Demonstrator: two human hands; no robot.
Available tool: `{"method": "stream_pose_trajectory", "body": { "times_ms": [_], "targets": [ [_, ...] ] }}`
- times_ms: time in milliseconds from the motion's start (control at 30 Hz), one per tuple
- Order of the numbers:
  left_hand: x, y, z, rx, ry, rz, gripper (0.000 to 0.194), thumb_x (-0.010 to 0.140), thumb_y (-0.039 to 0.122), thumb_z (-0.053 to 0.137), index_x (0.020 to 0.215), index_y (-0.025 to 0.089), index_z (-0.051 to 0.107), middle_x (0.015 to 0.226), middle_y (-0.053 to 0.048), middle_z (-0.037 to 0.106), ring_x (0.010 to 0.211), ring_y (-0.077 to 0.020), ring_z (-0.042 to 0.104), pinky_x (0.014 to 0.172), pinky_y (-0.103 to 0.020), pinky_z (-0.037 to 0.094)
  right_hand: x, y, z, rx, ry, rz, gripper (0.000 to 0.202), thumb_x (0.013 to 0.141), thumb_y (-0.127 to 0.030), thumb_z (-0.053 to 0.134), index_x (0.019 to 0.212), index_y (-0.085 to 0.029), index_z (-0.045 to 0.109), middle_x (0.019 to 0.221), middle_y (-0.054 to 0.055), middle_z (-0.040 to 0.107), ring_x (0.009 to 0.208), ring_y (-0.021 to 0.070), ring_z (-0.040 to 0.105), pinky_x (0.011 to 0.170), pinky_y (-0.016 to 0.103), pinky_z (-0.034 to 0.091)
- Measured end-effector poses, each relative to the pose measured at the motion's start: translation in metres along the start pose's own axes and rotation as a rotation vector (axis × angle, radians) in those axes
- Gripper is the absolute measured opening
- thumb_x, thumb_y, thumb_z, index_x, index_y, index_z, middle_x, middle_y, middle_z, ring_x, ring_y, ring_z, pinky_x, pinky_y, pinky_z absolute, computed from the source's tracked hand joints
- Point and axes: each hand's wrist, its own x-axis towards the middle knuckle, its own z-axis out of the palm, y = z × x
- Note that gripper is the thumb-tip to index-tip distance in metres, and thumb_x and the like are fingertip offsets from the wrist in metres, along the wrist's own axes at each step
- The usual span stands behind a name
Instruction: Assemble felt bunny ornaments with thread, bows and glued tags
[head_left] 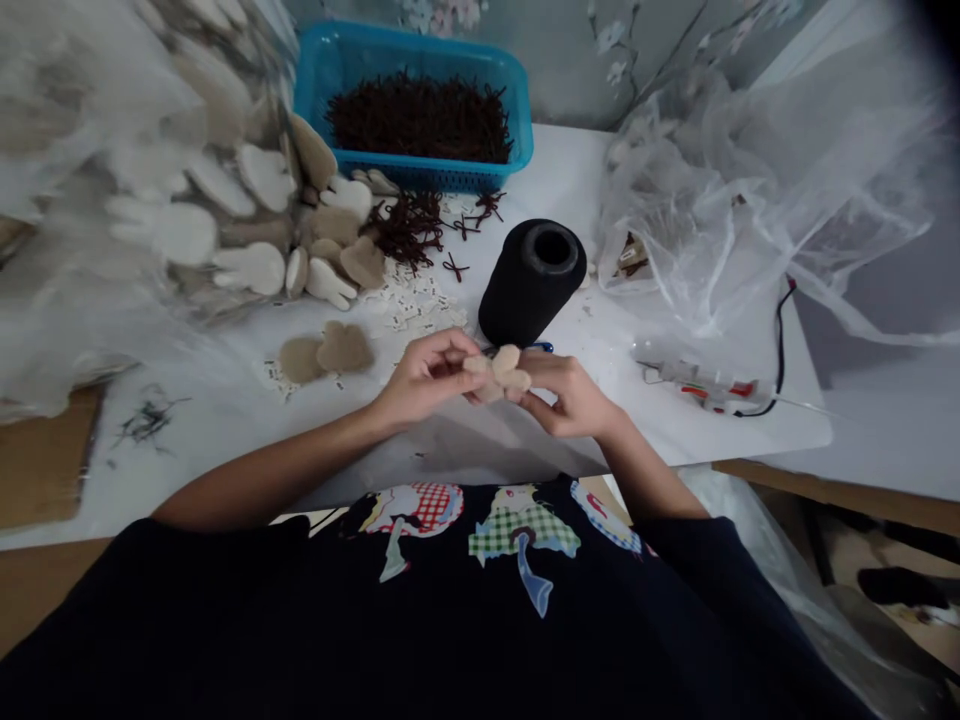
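Both of my hands meet in front of my chest over the table's near part. A small beige felt piece shaped like a bunny head (504,374), its rounded ears pointing right and up, is pinched between them. My left hand (431,378) grips its left side with thumb and fingers. On the right side, my right hand (561,393) holds it too, fingers bent behind it. Just beyond my hands stands a black cone-shaped spool (529,285). A blue pen-like tip (541,347) shows at its base, mostly hidden. Two beige felt pieces (326,352) lie to the left.
A blue basket (414,165) of dark brown bows stands at the back; loose bows (411,228) and small white labels (420,305) lie before it. Plastic bags with white and beige bunny shapes (255,268) crowd the left. At right are a clear bag (675,230) and a glue gun (701,385).
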Motion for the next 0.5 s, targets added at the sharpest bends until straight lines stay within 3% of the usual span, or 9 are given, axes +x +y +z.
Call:
{"method": "stream_pose_trajectory", "body": {
  "times_ms": [100, 267, 500],
  "targets": [
    [0.001, -0.009, 0.006, -0.057, 0.063, -0.114, 0.035, 0.073, 0.042, 0.078, 0.081, 0.016, 0.055, 0.068, 0.000, 0.069, 0.056, -0.0132, 0.066, 0.052, -0.023, 0.057, -0.006, -0.010, 0.009, -0.052, 0.083, -0.012, 0.018, 0.086, -0.007, 0.047, 0.077, -0.021, 0.053, 0.067, 0.000, 0.055, 0.064, 0.0151, 0.046, 0.065, 0.030, 0.043],
    [-0.002, -0.002, 0.015, 0.097, 0.014, -0.212, 0.029, 0.072, 0.036, 0.076, 0.078, 0.015, 0.057, 0.061, 0.002, 0.063, 0.052, -0.0109, 0.061, 0.050, -0.021, 0.054, -0.005, -0.017, 0.006, -0.221, 0.076, -0.018, 0.018, 0.086, -0.007, 0.044, 0.080, -0.021, 0.053, 0.069, 0.002, 0.055, 0.065, 0.0166, 0.045, 0.067, 0.032, 0.043],
    [-0.003, 0.005, 0.010, 0.454, -0.159, 0.032, 0.014, 0.076, 0.027, 0.069, 0.080, 0.014, 0.069, 0.069, 0.000, 0.068, 0.058, -0.0096, 0.060, 0.055, -0.017, 0.048, -0.004, -0.007, 0.002, -0.258, -0.025, 0.052, 0.019, 0.086, -0.008, 0.042, 0.076, -0.019, 0.055, 0.066, 0.002, 0.053, 0.064, 0.0172, 0.044, 0.067, 0.031, 0.041]
  ]
}}
